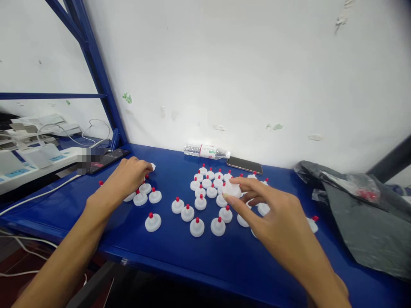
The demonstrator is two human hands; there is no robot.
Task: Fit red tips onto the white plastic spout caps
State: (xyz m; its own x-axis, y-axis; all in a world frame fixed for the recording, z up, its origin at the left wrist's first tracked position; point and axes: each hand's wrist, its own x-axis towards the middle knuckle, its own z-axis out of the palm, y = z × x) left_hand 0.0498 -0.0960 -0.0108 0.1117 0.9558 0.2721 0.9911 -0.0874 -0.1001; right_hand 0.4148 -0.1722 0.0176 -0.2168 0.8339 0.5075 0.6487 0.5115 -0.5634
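White round nozzle caps with red tips stand in several loose groups on the blue table (180,252). My right hand (272,205) pinches one white nozzle cap (232,189) between thumb and forefinger, above the middle group; its red tip does not show. My left hand (133,173) is closed over the left group, and a small white part of a cap (153,167) shows at its fingertips. Its fingers partly cover the caps beneath. Closest below the left hand are a cap (155,196) and, nearer the front edge, a lone cap (153,222).
Against the wall lie a plastic water bottle (207,151) and a phone (244,165). A grey plastic bag (362,222) covers the right side. Leftward are another phone (107,160), a power strip (69,156) with chargers, and white cables. A blue frame post (99,64) rises behind.
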